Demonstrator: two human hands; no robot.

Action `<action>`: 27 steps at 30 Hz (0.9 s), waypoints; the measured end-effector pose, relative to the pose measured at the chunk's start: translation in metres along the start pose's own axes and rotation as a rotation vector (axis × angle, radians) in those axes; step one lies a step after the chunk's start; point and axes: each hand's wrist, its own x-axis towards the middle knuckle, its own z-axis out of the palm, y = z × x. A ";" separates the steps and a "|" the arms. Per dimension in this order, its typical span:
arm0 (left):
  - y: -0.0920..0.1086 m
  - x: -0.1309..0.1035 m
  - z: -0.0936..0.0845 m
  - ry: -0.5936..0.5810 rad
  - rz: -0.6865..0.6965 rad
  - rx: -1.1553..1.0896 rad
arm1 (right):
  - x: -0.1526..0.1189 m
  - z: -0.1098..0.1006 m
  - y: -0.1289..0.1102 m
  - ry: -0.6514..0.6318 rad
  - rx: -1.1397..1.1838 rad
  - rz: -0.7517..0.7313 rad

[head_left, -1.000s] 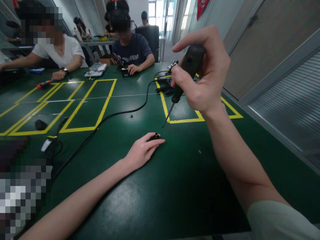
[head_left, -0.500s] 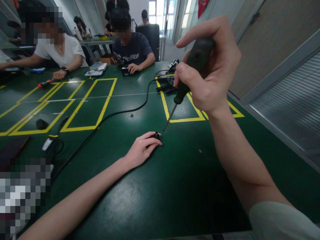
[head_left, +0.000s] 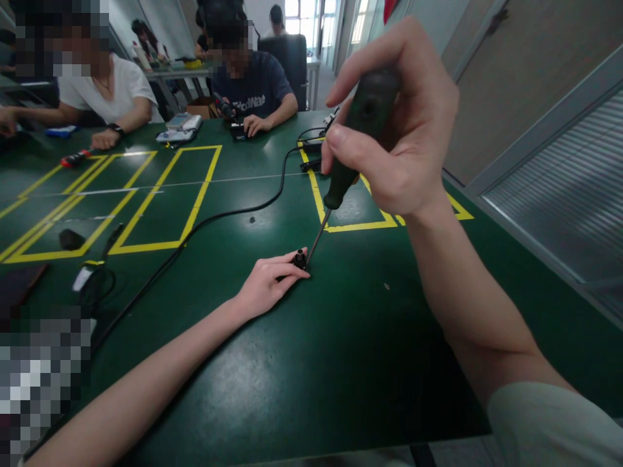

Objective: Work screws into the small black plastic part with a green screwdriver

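Note:
On the green table (head_left: pixel 302 363), my left hand (head_left: pixel 267 284) pinches a small black part (head_left: pixel 300 259) with a short round stub on top; its exact kind is too small to make out. My right hand (head_left: pixel 394 130) is wrapped round the dark green handle of a screwdriver (head_left: pixel 360 126), held tilted above the table. The thin shaft slants down and its tip meets or nearly meets the right side of the black part, between the fingertips of my left hand.
A black cable (head_left: pixel 224 213) runs across the table past yellow tape outlines (head_left: pixel 146 248). Behind my right hand lie black cables and parts (head_left: pixel 310 148). To the left are a black lump (head_left: pixel 71 240) and a dark flat case (head_left: pixel 19 285). Two co-workers sit opposite, one holding a tool (head_left: pixel 224 107).
My right hand has brought the screwdriver down and left, so its tip is now at the black part instead of just right of it. The whole view has shifted slightly.

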 end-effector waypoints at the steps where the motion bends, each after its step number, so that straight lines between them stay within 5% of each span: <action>1: -0.002 0.000 -0.001 -0.011 0.017 0.020 | 0.000 0.000 0.000 -0.006 0.008 -0.018; 27: -0.002 -0.010 -0.005 -0.101 0.111 0.180 | -0.003 0.002 0.003 -0.072 -0.026 -0.091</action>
